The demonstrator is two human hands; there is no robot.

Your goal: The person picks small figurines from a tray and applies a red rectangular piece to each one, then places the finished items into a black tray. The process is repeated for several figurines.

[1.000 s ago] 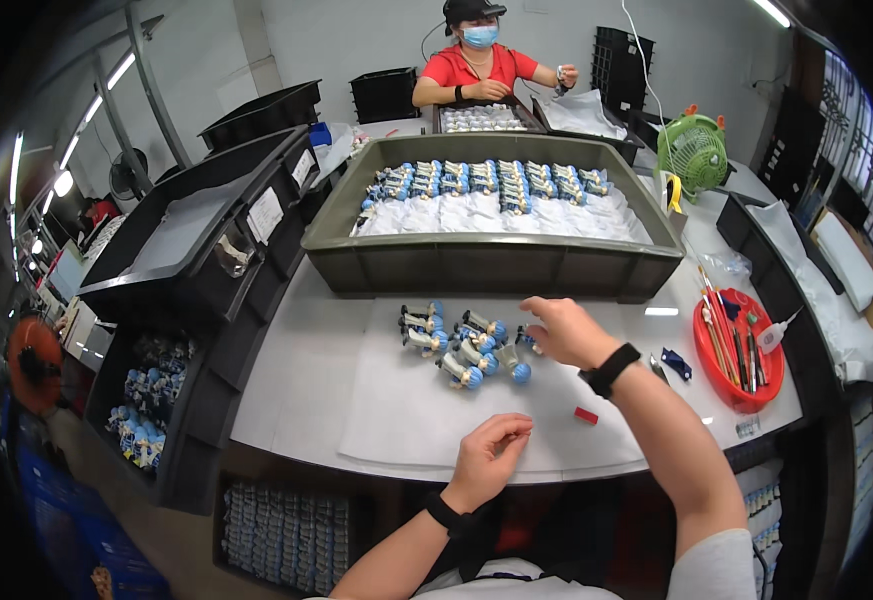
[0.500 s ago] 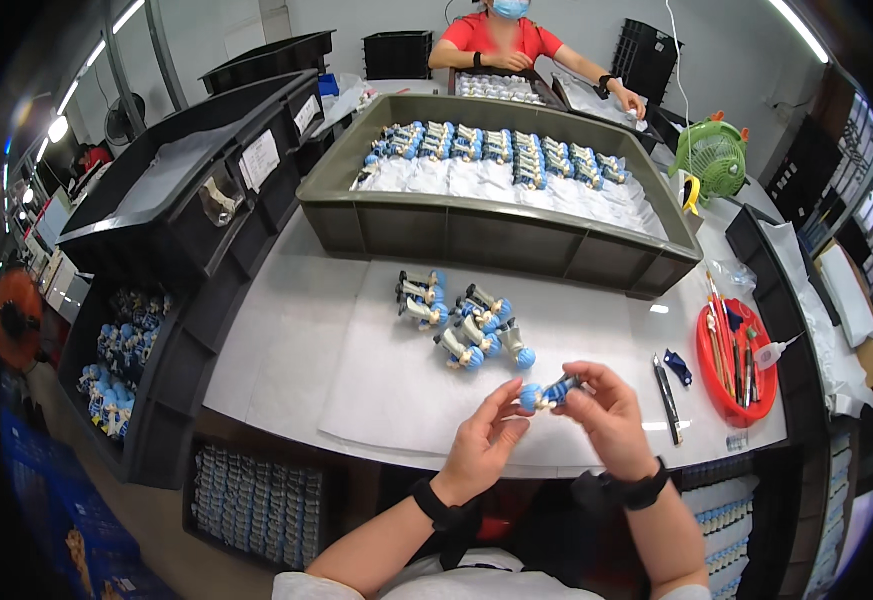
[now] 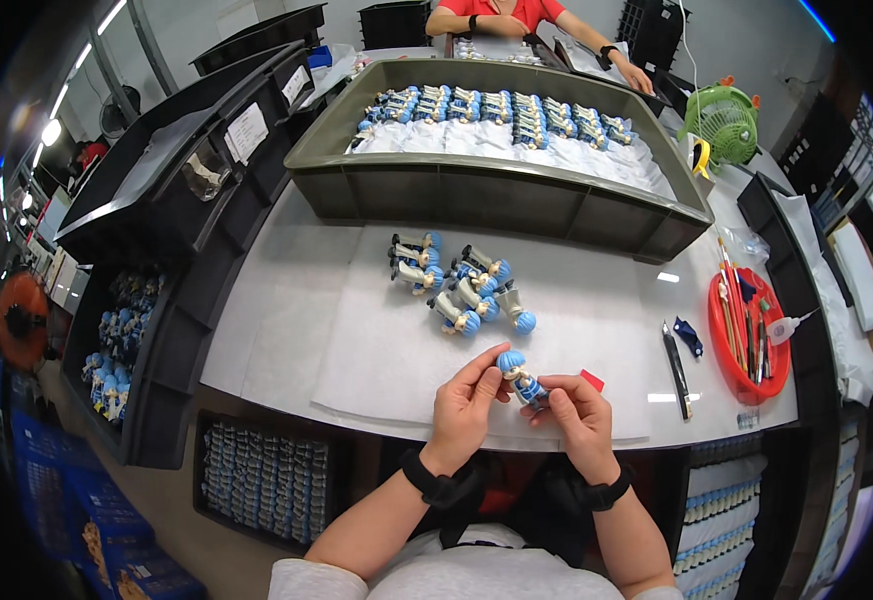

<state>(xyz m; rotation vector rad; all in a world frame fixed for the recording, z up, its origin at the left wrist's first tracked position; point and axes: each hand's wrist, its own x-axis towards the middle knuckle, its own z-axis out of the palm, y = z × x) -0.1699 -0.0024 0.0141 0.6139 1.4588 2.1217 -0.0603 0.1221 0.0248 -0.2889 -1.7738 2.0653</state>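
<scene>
A small blue-haired figurine (image 3: 523, 383), in blue and white, is held between my two hands above the near edge of the table. My left hand (image 3: 464, 408) pinches it by the head and upper body with thumb and fingers. My right hand (image 3: 582, 422) grips its lower end, hiding the feet. Beyond my hands a loose group of similar figurines (image 3: 476, 298) lies on a white sheet (image 3: 376, 350). Just behind my right fingers a small red piece (image 3: 592, 380) shows.
A large grey-green tray (image 3: 456, 190) holds rows of figurines on white wrapping. At the right are a craft knife (image 3: 675, 370), a red basket (image 3: 724, 350) of brushes and a green fan (image 3: 722, 124). Black crates (image 3: 186, 300) stand left. A co-worker's hand (image 3: 636, 77) is across the table.
The figurine has turned from lying sideways to tilted head-up, its front now showing. My right hand has shifted down its body. The view has tipped lower, and the red piece has come into sight.
</scene>
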